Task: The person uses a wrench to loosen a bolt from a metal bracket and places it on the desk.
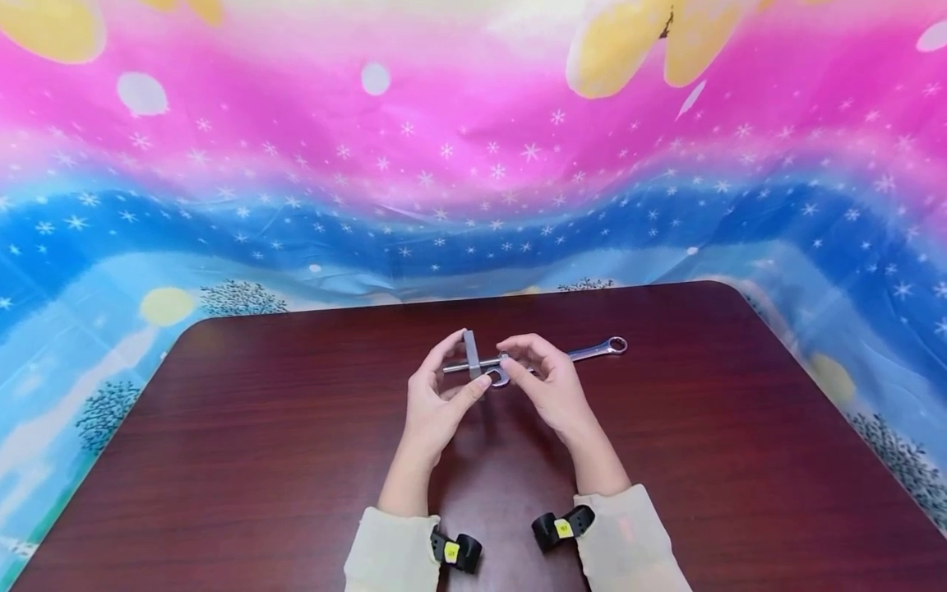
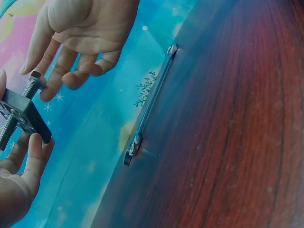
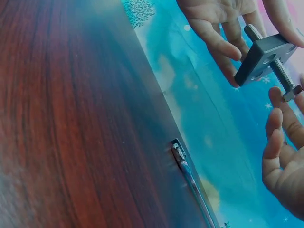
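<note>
My left hand (image 1: 435,407) grips a grey metal block (image 1: 471,353) by its edges, thumb on one side and fingers on the other. The block has several holes, seen in the right wrist view. A threaded hex bolt (image 3: 283,78) passes through one hole and sticks out on both sides. At the bolt's head, my right hand (image 1: 551,390) pinches with thumb and fingertips; its other fingers are loosely bent. A shiny combination wrench (image 1: 589,353) lies on the table behind the hands, its middle hidden by the right hand in the head view.
The dark red-brown wooden table (image 1: 259,436) has rounded far corners. A colourful printed cloth (image 1: 459,164) hangs behind and around it. Black wrist cameras sit on both cuffs.
</note>
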A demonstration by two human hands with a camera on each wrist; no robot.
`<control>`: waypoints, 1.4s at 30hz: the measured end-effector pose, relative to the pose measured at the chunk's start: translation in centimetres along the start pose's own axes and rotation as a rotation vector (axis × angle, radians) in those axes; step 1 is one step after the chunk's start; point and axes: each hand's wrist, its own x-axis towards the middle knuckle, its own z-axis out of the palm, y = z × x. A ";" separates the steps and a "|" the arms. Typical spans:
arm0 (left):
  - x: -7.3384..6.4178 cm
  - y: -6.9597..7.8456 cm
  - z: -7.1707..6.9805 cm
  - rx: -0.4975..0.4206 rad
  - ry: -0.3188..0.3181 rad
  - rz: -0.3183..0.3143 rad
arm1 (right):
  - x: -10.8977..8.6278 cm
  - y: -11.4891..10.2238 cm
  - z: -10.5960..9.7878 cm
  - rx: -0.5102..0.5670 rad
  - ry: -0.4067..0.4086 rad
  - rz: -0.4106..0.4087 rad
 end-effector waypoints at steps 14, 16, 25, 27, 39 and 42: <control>0.1 0.1 -0.2 -0.015 0.007 0.002 | 0.1 0.1 0.4 0.022 0.069 0.011; 0.1 0.2 -0.3 -0.016 0.016 0.006 | 0.1 0.1 0.4 0.013 0.042 -0.012; 0.1 0.5 -0.2 -0.022 -0.009 0.005 | 0.1 -0.1 0.4 0.013 0.051 0.008; 0.1 0.5 -0.1 -0.021 -0.015 0.001 | 0.2 -0.1 0.5 0.012 0.073 0.021; 0.3 0.2 -0.2 -0.008 0.013 0.015 | 0.1 -0.4 0.4 -0.018 -0.006 -0.029; 0.3 0.3 -0.1 -0.014 0.010 0.012 | 0.1 -0.4 0.3 -0.008 0.008 -0.003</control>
